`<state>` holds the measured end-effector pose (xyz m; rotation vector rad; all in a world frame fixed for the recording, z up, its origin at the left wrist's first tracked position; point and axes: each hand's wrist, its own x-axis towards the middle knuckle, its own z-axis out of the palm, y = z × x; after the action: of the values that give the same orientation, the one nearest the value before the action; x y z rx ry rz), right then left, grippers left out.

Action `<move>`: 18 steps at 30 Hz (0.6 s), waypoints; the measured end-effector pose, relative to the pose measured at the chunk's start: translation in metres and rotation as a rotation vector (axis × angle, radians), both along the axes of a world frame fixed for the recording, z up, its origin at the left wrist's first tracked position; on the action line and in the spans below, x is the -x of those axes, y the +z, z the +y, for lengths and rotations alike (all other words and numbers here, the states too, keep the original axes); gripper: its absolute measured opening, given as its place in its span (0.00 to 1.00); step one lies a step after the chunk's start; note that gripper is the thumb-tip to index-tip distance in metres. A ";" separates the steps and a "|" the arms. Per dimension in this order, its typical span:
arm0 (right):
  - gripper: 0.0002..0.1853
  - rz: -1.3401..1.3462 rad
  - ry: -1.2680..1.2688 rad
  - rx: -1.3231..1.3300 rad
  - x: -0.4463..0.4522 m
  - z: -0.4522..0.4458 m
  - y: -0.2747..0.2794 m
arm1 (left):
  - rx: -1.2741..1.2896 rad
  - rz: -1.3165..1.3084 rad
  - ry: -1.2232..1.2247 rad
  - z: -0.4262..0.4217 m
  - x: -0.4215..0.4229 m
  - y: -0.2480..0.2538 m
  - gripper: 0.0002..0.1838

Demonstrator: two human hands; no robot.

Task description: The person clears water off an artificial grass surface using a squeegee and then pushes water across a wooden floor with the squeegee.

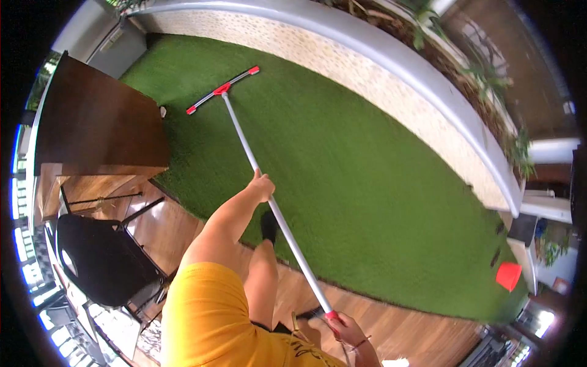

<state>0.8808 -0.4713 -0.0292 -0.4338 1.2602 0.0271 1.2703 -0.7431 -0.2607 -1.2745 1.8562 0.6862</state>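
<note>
A floor squeegee (293, 244) with a long grey pole crosses the view at a slant. Its wide bar (238, 79) has red end caps and a red middle joint, and lies on the green turf at the upper left. Partway up the pole, my left hand (262, 185) is wrapped around it with the arm stretched forward. Lower down, my right hand (347, 331) grips the pole by its red end part, close to my body.
Green artificial turf (367, 214) meets a wooden floor (379, 324) along a curved edge. A low curved planter wall (391, 92) bounds the far side. To the left stand a dark wooden counter (98, 116) and a black chair (104, 260). A red bucket (508, 276) sits at the right.
</note>
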 end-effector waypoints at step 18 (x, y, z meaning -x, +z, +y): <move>0.15 1.090 -0.232 -0.367 0.331 0.487 0.612 | -0.441 1.038 -0.491 0.580 0.674 0.336 0.10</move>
<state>0.5498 0.0162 0.5823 0.0992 2.3147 0.3283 0.5963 -0.1635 0.0749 -0.0878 2.4513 1.5327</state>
